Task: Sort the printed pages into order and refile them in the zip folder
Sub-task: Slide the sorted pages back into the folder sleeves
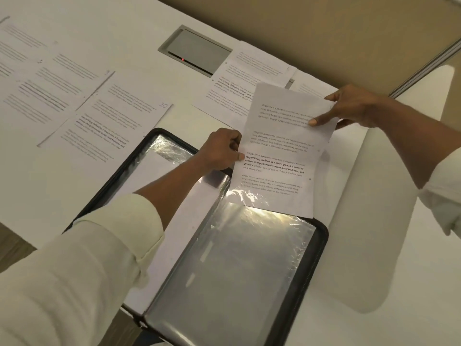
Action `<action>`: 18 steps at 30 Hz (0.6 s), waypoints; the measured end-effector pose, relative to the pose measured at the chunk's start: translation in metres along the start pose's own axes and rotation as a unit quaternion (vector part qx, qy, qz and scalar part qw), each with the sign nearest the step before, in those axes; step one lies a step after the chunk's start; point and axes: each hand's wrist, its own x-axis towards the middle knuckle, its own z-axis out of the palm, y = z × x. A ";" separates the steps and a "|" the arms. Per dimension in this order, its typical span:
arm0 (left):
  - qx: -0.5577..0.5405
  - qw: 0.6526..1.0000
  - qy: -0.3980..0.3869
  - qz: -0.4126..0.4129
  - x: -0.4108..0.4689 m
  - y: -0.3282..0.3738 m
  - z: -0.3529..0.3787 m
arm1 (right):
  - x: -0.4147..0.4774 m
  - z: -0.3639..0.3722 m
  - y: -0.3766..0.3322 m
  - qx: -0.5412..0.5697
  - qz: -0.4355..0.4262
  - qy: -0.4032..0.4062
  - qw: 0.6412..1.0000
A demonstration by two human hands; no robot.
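over the open zip folder (321, 236) on the desk (349, 270), i see one white printed page (282, 151) pinched by the left hand (222, 151) at its side edge and by the right hand (354, 108) fingers (321, 119) near its top. its bold lines read "defined by a slower pace"; another sheet (107, 126) is marked "10".

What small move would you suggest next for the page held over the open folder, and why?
Probably slide the printed page down into the clear sleeve: left hand and right hand pinch it, its lower edge at the sleeve's top.
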 end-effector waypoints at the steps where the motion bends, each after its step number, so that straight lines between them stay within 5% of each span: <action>1: -0.003 1.000 -0.008 0.004 0.001 -0.001 -0.001 | -0.005 0.001 0.002 0.018 0.017 0.001 1.000; 10: -0.006 0.998 -0.054 0.044 0.005 -0.001 -0.002 | -0.041 0.017 0.024 0.213 0.162 0.070 0.961; 18: -0.010 0.995 -0.078 0.067 0.008 0.008 -0.009 | -0.063 0.055 0.047 0.186 0.259 0.073 0.945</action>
